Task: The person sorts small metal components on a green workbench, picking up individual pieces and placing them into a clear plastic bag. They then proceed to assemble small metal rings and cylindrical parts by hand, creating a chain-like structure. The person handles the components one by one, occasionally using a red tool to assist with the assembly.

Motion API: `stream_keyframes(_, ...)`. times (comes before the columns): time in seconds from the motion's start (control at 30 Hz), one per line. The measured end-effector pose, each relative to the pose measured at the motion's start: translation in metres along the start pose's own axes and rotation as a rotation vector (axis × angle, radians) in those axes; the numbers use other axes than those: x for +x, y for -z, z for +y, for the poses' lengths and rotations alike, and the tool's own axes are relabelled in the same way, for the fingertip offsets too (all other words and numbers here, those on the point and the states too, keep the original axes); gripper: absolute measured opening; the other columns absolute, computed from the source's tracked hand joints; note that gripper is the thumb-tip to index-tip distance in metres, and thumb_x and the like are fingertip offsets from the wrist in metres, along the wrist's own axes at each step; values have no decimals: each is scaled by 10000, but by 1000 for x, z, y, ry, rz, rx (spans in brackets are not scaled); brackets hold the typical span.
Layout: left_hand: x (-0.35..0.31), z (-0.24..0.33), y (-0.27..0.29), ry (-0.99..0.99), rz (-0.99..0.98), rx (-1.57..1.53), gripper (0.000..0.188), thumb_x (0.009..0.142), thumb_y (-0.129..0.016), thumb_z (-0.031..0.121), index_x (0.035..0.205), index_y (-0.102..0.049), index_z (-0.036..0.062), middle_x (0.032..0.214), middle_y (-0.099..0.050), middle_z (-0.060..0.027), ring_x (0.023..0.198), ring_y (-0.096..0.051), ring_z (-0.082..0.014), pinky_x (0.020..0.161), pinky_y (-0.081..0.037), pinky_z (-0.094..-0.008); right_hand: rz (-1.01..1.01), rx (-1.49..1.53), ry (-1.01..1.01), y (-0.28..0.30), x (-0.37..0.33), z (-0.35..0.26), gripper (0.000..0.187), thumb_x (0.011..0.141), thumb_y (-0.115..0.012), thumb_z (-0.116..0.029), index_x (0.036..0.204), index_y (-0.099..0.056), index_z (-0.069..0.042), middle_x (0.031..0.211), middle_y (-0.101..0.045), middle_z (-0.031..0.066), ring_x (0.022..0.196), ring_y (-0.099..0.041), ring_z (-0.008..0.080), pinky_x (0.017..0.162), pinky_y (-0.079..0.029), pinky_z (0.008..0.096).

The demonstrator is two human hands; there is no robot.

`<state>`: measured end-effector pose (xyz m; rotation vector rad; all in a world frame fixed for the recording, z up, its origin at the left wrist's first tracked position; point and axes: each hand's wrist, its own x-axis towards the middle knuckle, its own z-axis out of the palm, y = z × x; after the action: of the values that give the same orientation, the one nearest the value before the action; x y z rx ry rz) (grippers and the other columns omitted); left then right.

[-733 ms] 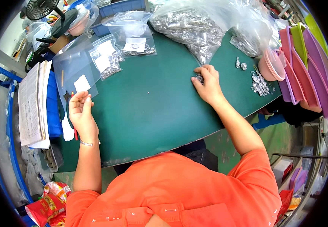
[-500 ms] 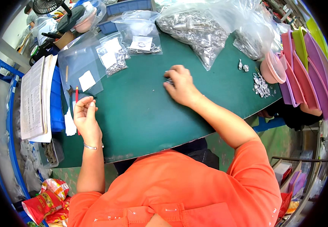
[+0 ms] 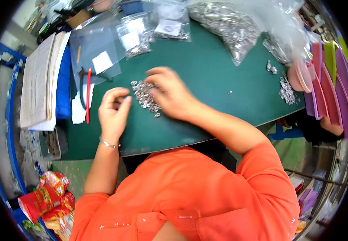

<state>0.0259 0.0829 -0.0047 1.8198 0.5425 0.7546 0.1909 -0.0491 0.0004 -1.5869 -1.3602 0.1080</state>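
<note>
A loose pile of small silver metal pieces (image 3: 144, 96), some of them ring-shaped, lies on the green tabletop between my hands. My right hand (image 3: 169, 93), blurred by motion, is at the pile's right side with its fingers apart and the fingertips over the pieces. Just left of the pile is my left hand (image 3: 114, 108), its fingers curled in toward the thumb. Whatever is inside that curl, if anything, is hidden. One stray silver piece (image 3: 157, 115) sits at the near edge of the pile, and another (image 3: 229, 92) lies farther right.
Left of my hands lie a red pencil (image 3: 88, 96), dark-handled pliers (image 3: 82, 86) and paper slips. Clear bags of metal parts (image 3: 226, 28) line the back. At right are another small silver heap (image 3: 287, 91), a pink cup (image 3: 299, 76) and stacked coloured trays (image 3: 329, 84).
My right hand has moved left toward my left hand. A spread pile of silver pieces now shows between them, and a stray piece shows to the right. The head view has shifted.
</note>
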Motion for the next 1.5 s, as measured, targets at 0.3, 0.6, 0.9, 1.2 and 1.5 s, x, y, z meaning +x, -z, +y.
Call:
stream_keyframes(0.3,17,28,-28,-393,-297,524,245,741,-781,71,945,-644,69,1104,-541,-148,945,-603,-342,830,-508,-394,-303,-207,-11,53,-53,-32,322,819,-619,35,1137,-629,-11,1224,-592,148,1136,-551,353,953,-450,429)
stream_keyframes(0.6,2,24,-22,-342,-183,399,144,799,-716,-7,921,-642,10,964,-581,-117,777,-612,-251,679,-508,-322,-71,-203,-164,47,-70,-27,162,807,-678,15,964,-663,-20,999,-632,113,877,-598,297,783,-482,367)
stream_keyframes(0.9,-21,30,-39,-317,-268,457,234,730,-779,67,921,-649,35,904,-578,-100,820,-590,-284,697,-487,-365,-49,-302,-117,30,-67,-25,189,755,-752,-65,930,-681,-57,904,-592,75,833,-554,267,731,-425,374)
stream_keyframes(1.2,-23,25,-39,-340,-276,415,141,755,-748,31,862,-657,25,857,-584,-91,789,-593,-278,684,-482,-362,-48,-333,-109,29,-69,-24,157,766,-740,-44,909,-680,-69,915,-599,64,837,-554,263,728,-421,370)
stream_keyframes(1.5,-22,24,-39,-337,-259,390,146,759,-755,45,874,-668,31,855,-587,-86,783,-592,-271,679,-483,-361,-40,-297,-146,30,-69,-22,108,795,-724,-49,893,-685,-72,889,-600,54,807,-547,259,716,-417,370)
